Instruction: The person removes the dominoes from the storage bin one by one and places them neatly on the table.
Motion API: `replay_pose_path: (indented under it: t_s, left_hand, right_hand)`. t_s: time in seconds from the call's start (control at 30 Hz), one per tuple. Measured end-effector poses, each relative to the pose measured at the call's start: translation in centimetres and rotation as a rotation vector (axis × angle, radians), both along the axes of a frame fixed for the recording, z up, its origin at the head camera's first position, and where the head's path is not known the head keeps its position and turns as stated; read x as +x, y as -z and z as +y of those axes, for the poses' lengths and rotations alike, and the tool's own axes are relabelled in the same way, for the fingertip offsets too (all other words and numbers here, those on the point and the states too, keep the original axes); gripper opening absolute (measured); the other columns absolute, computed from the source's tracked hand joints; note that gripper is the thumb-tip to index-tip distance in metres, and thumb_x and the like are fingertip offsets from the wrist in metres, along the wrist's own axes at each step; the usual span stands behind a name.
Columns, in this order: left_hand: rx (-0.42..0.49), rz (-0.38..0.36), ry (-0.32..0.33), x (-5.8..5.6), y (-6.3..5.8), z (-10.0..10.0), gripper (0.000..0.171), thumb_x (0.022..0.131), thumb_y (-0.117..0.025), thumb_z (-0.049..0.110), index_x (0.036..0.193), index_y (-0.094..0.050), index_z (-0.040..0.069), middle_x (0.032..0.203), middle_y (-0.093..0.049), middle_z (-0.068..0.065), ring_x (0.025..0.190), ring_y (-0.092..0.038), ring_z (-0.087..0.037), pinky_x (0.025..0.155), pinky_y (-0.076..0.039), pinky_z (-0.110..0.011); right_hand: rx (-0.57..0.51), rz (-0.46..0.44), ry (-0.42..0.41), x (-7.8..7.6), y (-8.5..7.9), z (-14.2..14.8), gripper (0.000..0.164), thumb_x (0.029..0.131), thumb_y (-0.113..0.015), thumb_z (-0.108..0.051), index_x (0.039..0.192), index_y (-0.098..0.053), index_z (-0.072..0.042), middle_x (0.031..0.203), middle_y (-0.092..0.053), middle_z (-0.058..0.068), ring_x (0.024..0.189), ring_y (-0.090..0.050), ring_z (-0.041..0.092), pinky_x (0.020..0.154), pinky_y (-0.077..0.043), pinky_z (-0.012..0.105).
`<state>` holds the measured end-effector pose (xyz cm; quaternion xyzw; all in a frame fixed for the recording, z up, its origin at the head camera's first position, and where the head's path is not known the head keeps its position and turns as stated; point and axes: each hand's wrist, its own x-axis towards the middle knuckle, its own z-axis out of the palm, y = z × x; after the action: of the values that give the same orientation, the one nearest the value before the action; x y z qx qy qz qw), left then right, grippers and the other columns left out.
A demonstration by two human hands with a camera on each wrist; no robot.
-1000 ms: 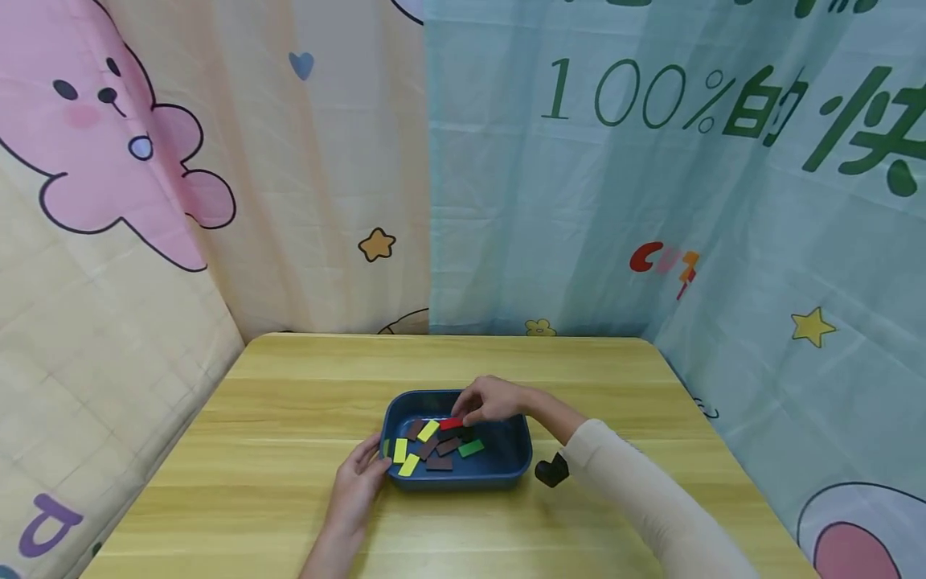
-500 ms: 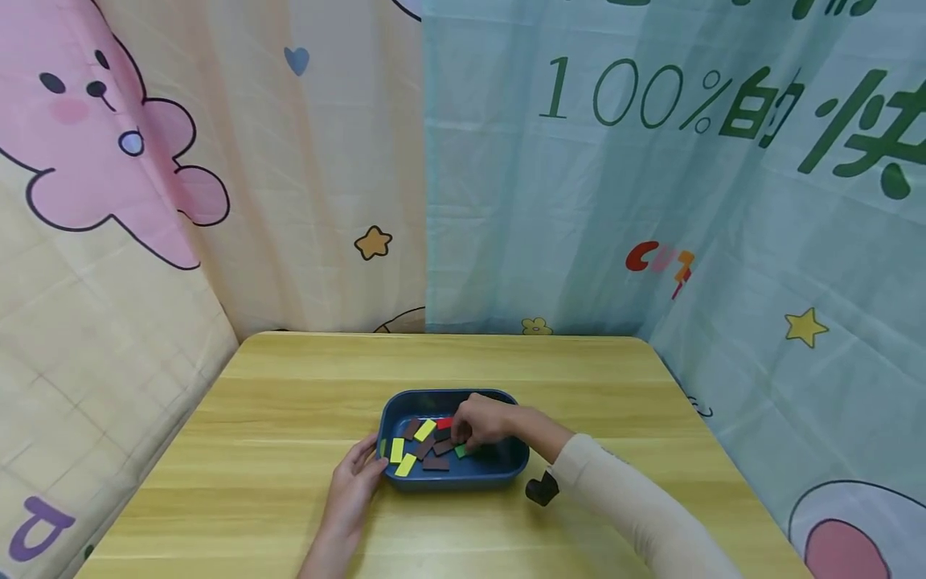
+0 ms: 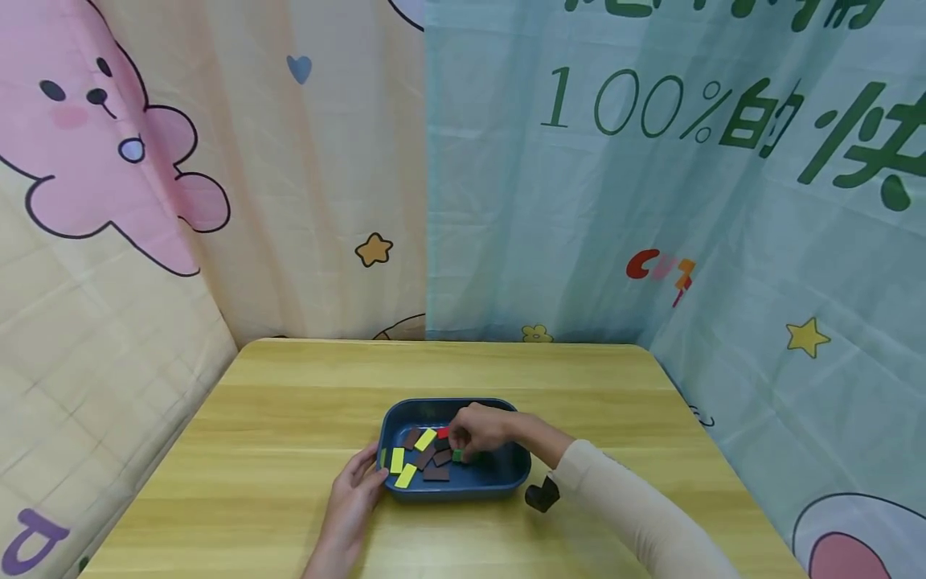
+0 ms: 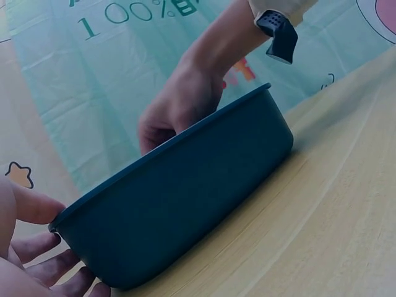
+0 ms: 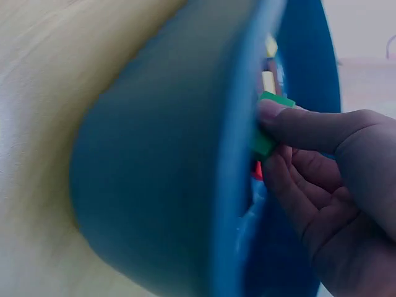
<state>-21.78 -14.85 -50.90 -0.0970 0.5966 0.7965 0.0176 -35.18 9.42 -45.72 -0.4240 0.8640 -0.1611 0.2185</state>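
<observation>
Patterned curtains [image 3: 333, 177] hang behind the wooden table [image 3: 448, 370]. I observe the right hand [image 3: 481, 428] pinching a green block [image 5: 265, 145] inside the blue tray [image 3: 463, 495]; the left hand [image 3: 353, 489] grips the tray's end.

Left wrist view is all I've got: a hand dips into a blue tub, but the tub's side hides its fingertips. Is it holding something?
Observer: Yes. The right wrist view shows the right hand pinching a green block.

Visitor: Oh, nice! Is there anything else inside the tub? I only see its outside.

Observer: Yes, the head view shows yellow blocks, brown blocks and a red block in there.
</observation>
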Motion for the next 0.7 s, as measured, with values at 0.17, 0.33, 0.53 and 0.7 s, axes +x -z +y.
replay_pose_path:
  t_s: [0.17,0.33,0.53,0.7]
  left_hand:
    - [0.004,0.005,0.006,0.3,0.1,0.1,0.056,0.105,-0.051,0.000,0.157,-0.032,-0.005,0.162,-0.029,-0.028,0.145,-0.036,-0.043,0.116,-0.033,-0.052]
    - [-0.010,0.021,0.000,0.2,0.1,0.4,0.055,0.103,-0.052,-0.001,0.155,-0.035,-0.005,0.160,-0.034,-0.027,0.142,-0.041,-0.041,0.114,-0.038,-0.046]
    - [-0.022,0.036,0.004,0.3,0.2,0.5,0.056,0.102,-0.052,-0.003,0.155,-0.034,-0.006,0.159,-0.034,-0.028,0.141,-0.041,-0.042,0.112,-0.041,-0.044]
    - [-0.031,0.020,-0.001,0.5,0.1,0.1,0.055,0.103,-0.052,-0.003,0.155,-0.036,-0.005,0.159,-0.035,-0.027,0.143,-0.039,-0.041,0.112,-0.041,-0.043]
  right_hand:
    - [-0.161,-0.092,0.092,-0.1,-1.3,1.1,0.012,0.091,-0.078,-0.003,0.093,-0.068,-0.008,0.082,-0.063,-0.006,0.073,-0.058,0.007,0.069,-0.053,0.023]
    - [-0.332,-0.130,0.201,-0.4,-2.8,3.4,0.009,0.091,-0.077,0.000,0.095,-0.069,-0.002,0.082,-0.065,0.000,0.074,-0.061,0.013,0.071,-0.057,0.027]
    - [-0.399,-0.168,0.313,-0.8,-3.5,6.3,0.011,0.094,-0.076,-0.004,0.099,-0.068,-0.001,0.085,-0.065,0.003,0.078,-0.061,0.017,0.073,-0.058,0.036]
    - [-0.473,-0.264,0.405,-1.2,-3.6,8.6,0.013,0.096,-0.072,-0.003,0.105,-0.065,0.003,0.089,-0.068,0.009,0.081,-0.067,0.022,0.083,-0.057,0.054]
